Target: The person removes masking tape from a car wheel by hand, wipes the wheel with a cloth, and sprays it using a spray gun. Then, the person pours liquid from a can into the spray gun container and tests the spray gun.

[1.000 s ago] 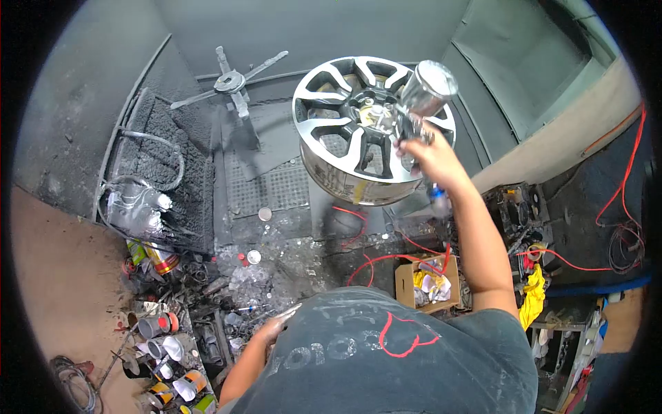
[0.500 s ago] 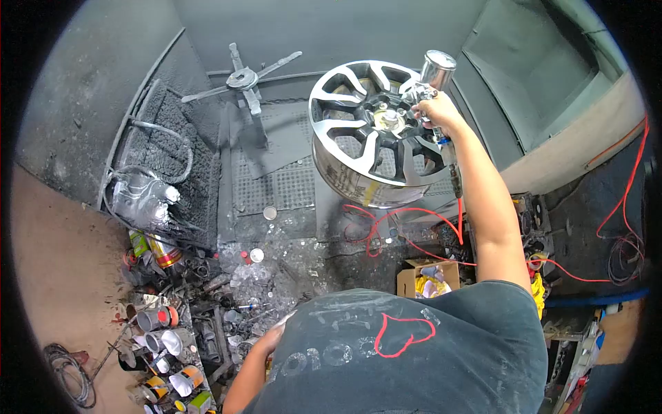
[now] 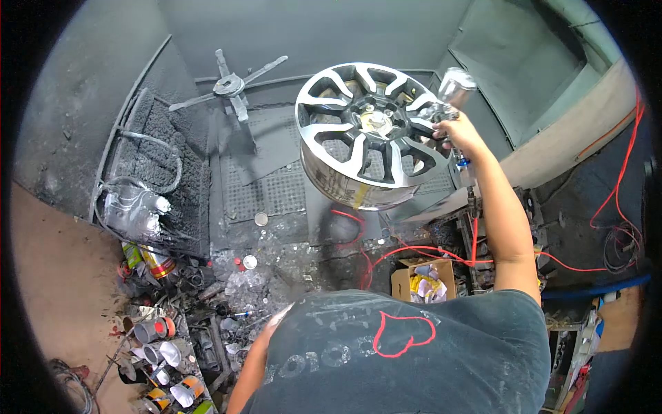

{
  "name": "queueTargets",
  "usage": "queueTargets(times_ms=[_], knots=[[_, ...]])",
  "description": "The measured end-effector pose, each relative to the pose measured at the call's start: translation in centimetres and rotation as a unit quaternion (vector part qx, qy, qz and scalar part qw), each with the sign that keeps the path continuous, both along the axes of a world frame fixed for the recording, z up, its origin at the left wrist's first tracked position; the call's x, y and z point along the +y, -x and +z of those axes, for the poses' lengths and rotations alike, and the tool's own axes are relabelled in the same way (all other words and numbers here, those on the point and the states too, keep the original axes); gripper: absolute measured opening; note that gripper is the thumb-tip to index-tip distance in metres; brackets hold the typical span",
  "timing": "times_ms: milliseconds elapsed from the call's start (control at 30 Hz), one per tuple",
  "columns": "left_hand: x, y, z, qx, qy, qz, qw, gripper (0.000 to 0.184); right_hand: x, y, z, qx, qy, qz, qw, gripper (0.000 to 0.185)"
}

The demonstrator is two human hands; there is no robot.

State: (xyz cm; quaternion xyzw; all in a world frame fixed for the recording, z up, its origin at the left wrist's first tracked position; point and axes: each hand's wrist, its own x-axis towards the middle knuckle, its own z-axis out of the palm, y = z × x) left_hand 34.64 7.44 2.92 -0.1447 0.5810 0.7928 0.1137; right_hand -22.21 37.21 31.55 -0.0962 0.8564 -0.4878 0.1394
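My right hand (image 3: 458,131) is wrapped round the grip of a spray gun (image 3: 436,114) with a shiny metal cup (image 3: 457,84) on top. A blue fitting and a red air hose (image 3: 474,238) hang below the grip. The gun is over the right edge of an alloy wheel rim (image 3: 358,172), which has silver spoke faces and black recesses. Whether the gun touches the rim, I cannot tell. What supports the rim is hidden beneath it. My left forearm (image 3: 254,372) shows beside my dark shirt; the shirt hides my left hand.
A grey-coated stand with several arms (image 3: 229,85) is at the back left. Cans and cups (image 3: 162,331) crowd the lower left. An open cardboard box (image 3: 402,284) lies near my body. The red hose crosses the floor, and booth walls (image 3: 310,34) rise behind.
My right hand and the spray gun have moved right and toward me across the rim. The hose has shifted with them. The whole view has slid slightly, and my left arm is less visible.
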Motion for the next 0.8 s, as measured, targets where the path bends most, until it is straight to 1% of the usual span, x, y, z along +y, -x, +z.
queueTargets(times_ms=[67,100,133,167,200,267,300,367,400,433,467,500,533,600,667,700,733,800], knots=[[0.1,3.3,5.8,0.007,0.058,-0.067,0.996,0.063,2.7,2.2,0.0,0.019,0.066,-0.009,0.998,0.042],[0.0,4.2,7.6,0.008,0.057,-0.073,0.996,0.063,3.4,2.5,0.5,0.042,0.074,-0.022,0.996,0.042],[0.0,4.9,9.0,0.059,0.066,-0.102,0.991,0.066,4.3,2.4,1.2,0.065,0.082,-0.036,0.994,0.042],[0.1,5.2,10.1,0.108,0.074,-0.132,0.982,0.07,4.6,1.8,2.1,0.076,0.078,-0.055,0.992,0.041],[0.2,5.2,10.8,0.108,0.072,-0.141,0.981,0.07,5.3,2.0,2.6,0.076,0.061,-0.072,0.993,0.043],[0.4,5.5,11.7,0.088,0.068,-0.147,0.983,0.075,6.8,2.2,2.5,0.072,0.015,-0.098,0.992,0.044],[0.4,5.6,11.5,0.09,0.068,-0.15,0.982,0.075,7.7,2.1,2.6,0.074,0.016,-0.101,0.992,0.044],[0.7,5.3,10.6,0.095,0.057,-0.14,0.984,0.076,9.1,0.7,2.6,0.021,-0.042,-0.064,0.997,0.046],[0.7,4.9,9.6,0.095,0.056,-0.14,0.984,0.076,9.7,-0.4,2.4,0.021,-0.043,-0.063,0.997,0.046],[0.7,4.4,8.2,0.097,0.038,-0.131,0.986,0.076,10.1,-1.7,2.4,0.009,-0.067,-0.035,0.997,0.052],[0.8,4.4,8.0,0.099,0.021,-0.121,0.987,0.076,10.5,-3.0,2.2,-0.003,-0.092,-0.005,0.996,0.057],[0.9,4.3,8.1,0.099,0.021,-0.117,0.988,0.076,10.8,-4.1,1.8,-0.016,-0.092,0.014,0.996,0.055],[1.1,4.6,9.1,0.094,0.03,-0.119,0.988,0.074,11.0,-5.3,1.4,-0.028,-0.092,0.034,0.995,0.053],[1.3,5.4,10.0,0.086,0.042,-0.112,0.989,0.073,9.0,-9.0,2.4,-0.08,-0.098,0.067,0.99,0.051],[1.5,6.3,10.2,0.079,0.027,-0.139,0.987,0.068,7.1,-11.3,2.5,-0.141,-0.045,0.113,0.982,0.046],[1.6,6.7,10.5,0.078,0.03,-0.13,0.988,0.068,5.9,-12.4,2.7,-0.157,-0.002,0.145,0.977,0.05],[1.7,7.2,11.0,0.082,0.027,-0.145,0.986,0.065,4.4,-13.4,3.2,-0.177,0.01,0.16,0.971,0.052],[1.9,8.6,12.1,0.087,0.027,-0.156,0.984,0.063,1.3,-14.2,3.6,-0.18,0.054,0.215,0.958,0.05]])
